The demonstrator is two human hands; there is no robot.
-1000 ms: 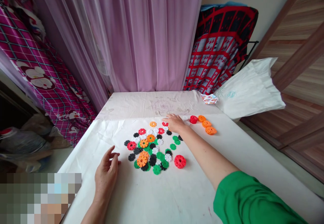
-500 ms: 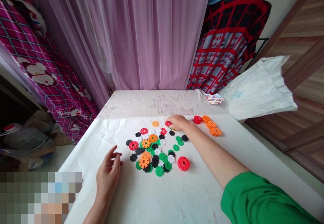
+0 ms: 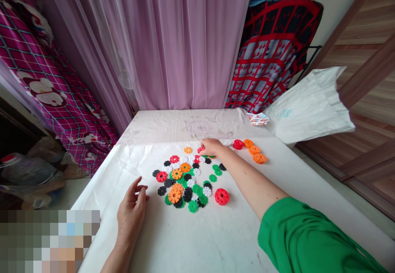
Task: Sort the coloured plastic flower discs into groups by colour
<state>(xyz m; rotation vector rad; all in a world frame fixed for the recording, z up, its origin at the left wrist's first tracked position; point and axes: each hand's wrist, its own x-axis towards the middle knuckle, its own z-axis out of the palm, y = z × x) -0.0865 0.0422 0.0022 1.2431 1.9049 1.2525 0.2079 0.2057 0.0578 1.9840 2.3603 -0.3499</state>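
A loose pile of notched plastic discs in red, orange, green, black and white lies on the table, with an orange disc (image 3: pixel 174 195) on top near its front. My right hand (image 3: pixel 212 146) reaches to the pile's far side, fingers closed at a red snowflake disc (image 3: pixel 200 150) that is partly covered by them. My left hand (image 3: pixel 132 207) rests on the table left of the pile, fingers loosely curled and apart, holding nothing. Right of the pile sits a thick red stack of discs (image 3: pixel 221 196). Several green discs (image 3: pixel 212 178) lie under my right forearm's left side.
At the back right, a red stack (image 3: pixel 238 144) and orange stacks (image 3: pixel 254 151) stand in a curved row. A white plastic bag (image 3: pixel 308 106) is at the table's right edge, beside a small patterned packet (image 3: pixel 258 119). Purple curtains (image 3: pixel 191 42) hang behind the white-covered table (image 3: pixel 185 244).
My right hand has shifted slightly left along with the red disc, which now shows less between the fingers. My left hand stays put. The view has turned a little.
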